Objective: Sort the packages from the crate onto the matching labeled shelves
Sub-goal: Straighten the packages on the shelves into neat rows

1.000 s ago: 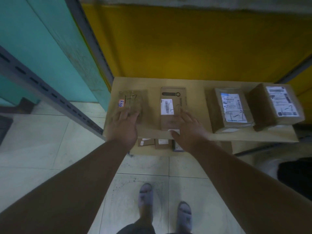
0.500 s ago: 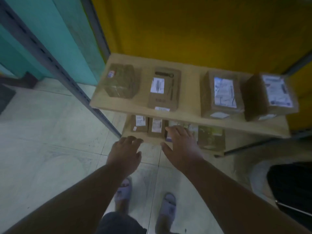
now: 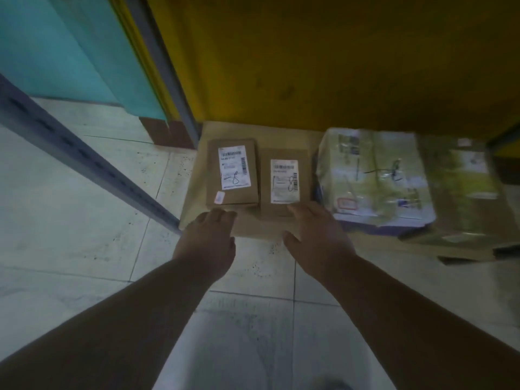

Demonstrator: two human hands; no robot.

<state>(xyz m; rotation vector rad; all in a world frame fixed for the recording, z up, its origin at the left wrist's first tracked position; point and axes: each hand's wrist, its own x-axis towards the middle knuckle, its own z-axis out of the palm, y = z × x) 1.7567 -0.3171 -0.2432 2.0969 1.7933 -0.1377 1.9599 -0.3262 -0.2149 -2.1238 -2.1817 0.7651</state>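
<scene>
Nearest the camera, two bare forearms reach forward over a floor of pale speckled tiles with thin dark grout lines. The left hand hangs with fingers loosely bent at the front edge of a low tan wooden shelf board, holding nothing. The right hand is spread, its fingertips touching the near end of a small brown cardboard package with a white barcode label. Just beside that, to the left, lies a second brown cardboard package with a white label and a small sticker; both lie flat on the board. To the right sits a larger, blurred parcel wrapped in shiny clear plastic, and past it another blurred wrapped parcel. A grey slotted metal rail crosses the floor on the left. Behind stand a dark yellow wall and a teal wall.
</scene>
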